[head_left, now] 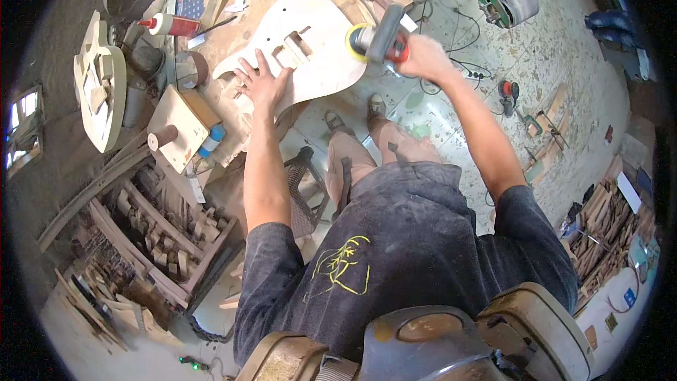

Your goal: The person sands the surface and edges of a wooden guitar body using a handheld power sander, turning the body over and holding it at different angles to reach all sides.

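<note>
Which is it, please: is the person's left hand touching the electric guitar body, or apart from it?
Touching: the head view shows the left hand laid across the electric guitar body, no gap visible.

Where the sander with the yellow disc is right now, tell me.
In the head view, the sander is in the upper middle, in the right hand, at the right edge of the pale guitar body.

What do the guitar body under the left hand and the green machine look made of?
Guitar body: apparently wood, bare and matte, judging by its pale, unpainted face and cut cavities. Green machine: probably painted metal, from its rigid frame and green coat.
</note>
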Demonstrator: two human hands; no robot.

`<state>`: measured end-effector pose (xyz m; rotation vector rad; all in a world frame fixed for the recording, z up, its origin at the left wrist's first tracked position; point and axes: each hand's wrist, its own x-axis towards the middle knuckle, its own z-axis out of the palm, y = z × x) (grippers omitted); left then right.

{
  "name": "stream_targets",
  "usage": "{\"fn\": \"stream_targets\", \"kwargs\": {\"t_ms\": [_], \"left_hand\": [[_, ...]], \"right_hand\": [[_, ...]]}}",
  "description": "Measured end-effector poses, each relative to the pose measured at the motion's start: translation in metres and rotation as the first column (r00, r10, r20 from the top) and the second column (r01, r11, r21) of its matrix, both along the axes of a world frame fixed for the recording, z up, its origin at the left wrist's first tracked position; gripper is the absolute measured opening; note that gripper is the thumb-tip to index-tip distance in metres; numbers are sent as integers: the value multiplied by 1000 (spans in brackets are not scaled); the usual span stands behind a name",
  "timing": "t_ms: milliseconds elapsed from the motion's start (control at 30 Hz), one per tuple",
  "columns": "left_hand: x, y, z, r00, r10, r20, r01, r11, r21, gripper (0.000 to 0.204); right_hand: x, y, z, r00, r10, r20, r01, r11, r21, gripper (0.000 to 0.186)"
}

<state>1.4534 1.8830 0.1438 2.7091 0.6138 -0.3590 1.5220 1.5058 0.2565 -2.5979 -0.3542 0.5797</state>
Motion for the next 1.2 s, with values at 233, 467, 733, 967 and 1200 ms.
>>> {"fn": "stream_targets", "kwargs": {"t_ms": [233,467,733,967,1200], "left_hand": [[-1,0,-2,1000,1,0,-1,1000,6,114],[1,-5,-2,1000,-10,29,10,1000,13,114],[-5,-2,-5,999,8,38,-10,999,45,110],[-6,-1,-16,988,-5,152,-7,997,75,106],[-5,-6,-12,990,-5,138,-12,993,120,103]], "right_hand": [[-70,7,-16,974,214,76,-222,967,126,47],[51,-8,-3,990,99,105,-94,994,-50,56],[17,13,17,988,156,-18,-157,985,-75,52],[-50,31,9,922,388,5,-387,920,-70,48],[25,14,23,984,147,101,-129,977,-171,58]]}}
